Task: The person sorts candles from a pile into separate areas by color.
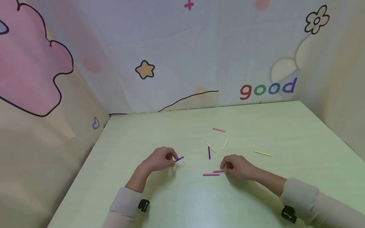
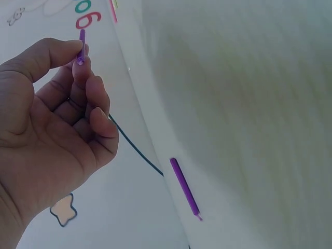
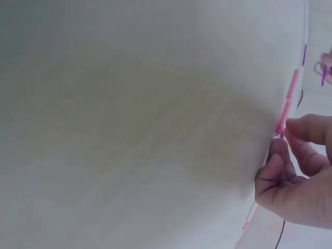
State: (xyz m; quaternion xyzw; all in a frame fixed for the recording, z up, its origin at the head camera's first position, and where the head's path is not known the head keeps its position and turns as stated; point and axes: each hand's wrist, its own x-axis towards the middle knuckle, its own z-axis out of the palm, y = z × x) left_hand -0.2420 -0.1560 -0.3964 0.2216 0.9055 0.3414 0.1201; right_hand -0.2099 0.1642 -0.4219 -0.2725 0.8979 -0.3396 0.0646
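Note:
My left hand (image 1: 161, 159) is raised over the left half of the table and pinches a thin purple stick (image 1: 179, 159) between thumb and forefinger. In the left wrist view that stick (image 2: 82, 46) points up, and the other fingers curl loosely. Another purple stick (image 2: 184, 187) with a small pale tip lies on the tabletop, mostly hidden behind the left hand in the head view. Low at the table, my right hand (image 1: 238, 167) has thumb and fingertips around the right end of a pink stick (image 1: 218, 171). Just in front of it lies a second pink stick (image 1: 211, 174).
Beyond the hands, a purple stick (image 1: 209, 153) touches a yellow one (image 1: 211, 147). Two more yellow sticks (image 1: 225, 144) lie to the right, one far out (image 1: 263, 153). A pink stick (image 1: 219, 129) is farthest back. Printed cloth (image 1: 176, 63) walls the pale table (image 1: 137, 129).

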